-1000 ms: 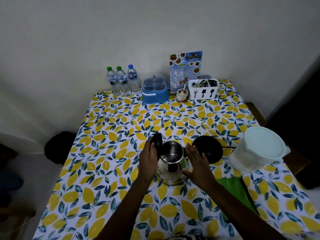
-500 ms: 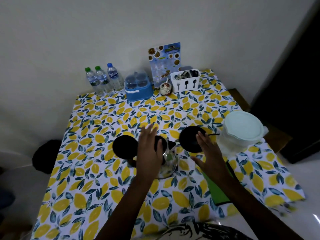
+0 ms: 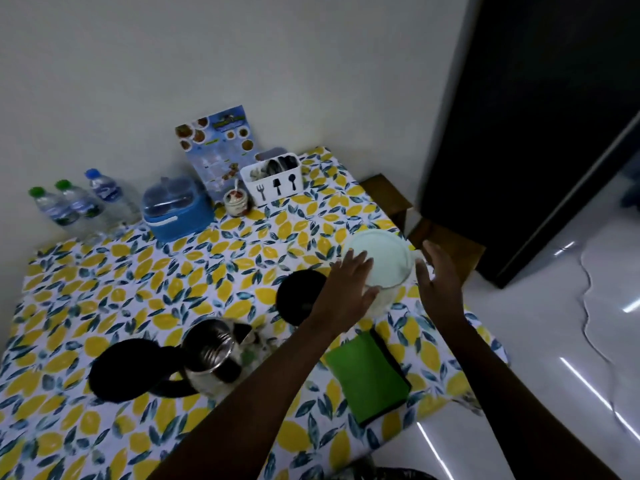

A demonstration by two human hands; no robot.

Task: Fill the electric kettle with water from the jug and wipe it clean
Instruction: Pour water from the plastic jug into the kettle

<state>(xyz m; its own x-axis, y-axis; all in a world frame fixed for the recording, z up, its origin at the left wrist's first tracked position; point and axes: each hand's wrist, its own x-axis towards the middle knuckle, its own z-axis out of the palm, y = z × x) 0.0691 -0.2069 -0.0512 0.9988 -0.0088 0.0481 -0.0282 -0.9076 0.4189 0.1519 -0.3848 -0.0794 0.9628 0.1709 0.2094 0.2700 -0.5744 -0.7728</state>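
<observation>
The steel electric kettle (image 3: pixel 211 355) stands open on the lemon-print table (image 3: pixel 138 289), its black lid (image 3: pixel 121 368) flipped out to its left. The black round base (image 3: pixel 299 301) lies just right of it. At the table's right edge stands the translucent water jug (image 3: pixel 384 268) with a pale round lid. My left hand (image 3: pixel 348 289) is spread against the jug's near-left side, fingers apart. My right hand (image 3: pixel 441 285) is open beside the jug's right side, apart from it by a small gap. A folded green cloth (image 3: pixel 369 375) lies near the front right.
Along the far wall stand three water bottles (image 3: pixel 76 206), a blue lidded container (image 3: pixel 176 209), a small jar (image 3: pixel 237 202), a menu card (image 3: pixel 218 150) and a white cutlery holder (image 3: pixel 275 181). A wooden stool (image 3: pixel 446 240) sits right of the table, a dark door (image 3: pixel 536 133) beyond.
Both hands left the kettle and moved right to the jug. The kettle's lid now lies flipped open. The camera turned to the right.
</observation>
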